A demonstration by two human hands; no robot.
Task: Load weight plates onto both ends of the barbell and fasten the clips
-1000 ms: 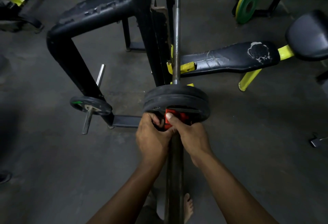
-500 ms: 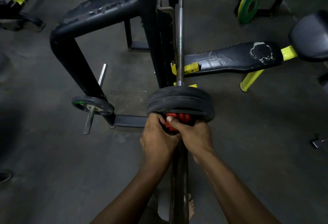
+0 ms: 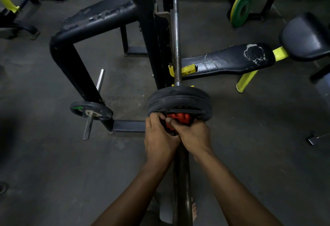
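The barbell [image 3: 175, 34] runs away from me on the black rack [image 3: 150, 34], its thick sleeve [image 3: 181, 181] pointing at me. Two black weight plates [image 3: 179, 98] sit side by side on the sleeve. A red clip [image 3: 180, 118] is on the sleeve right against the nearer plate. My left hand [image 3: 159, 140] wraps the clip from the left. My right hand [image 3: 193, 136] grips it from the right, thumb across its top. Most of the clip is hidden by my fingers. The far end of the bar is out of view.
A small black plate [image 3: 91, 112] hangs on a steel storage peg [image 3: 94, 104] at the rack's left foot. A worn black bench [image 3: 228, 59] with yellow legs lies to the right. A green and yellow plate [image 3: 241, 9] stands at back right. My bare foot [image 3: 194, 209] is under the sleeve.
The clip has slid up the sleeve against the nearer plate and both hands have closed tighter over it. My view has shifted slightly.
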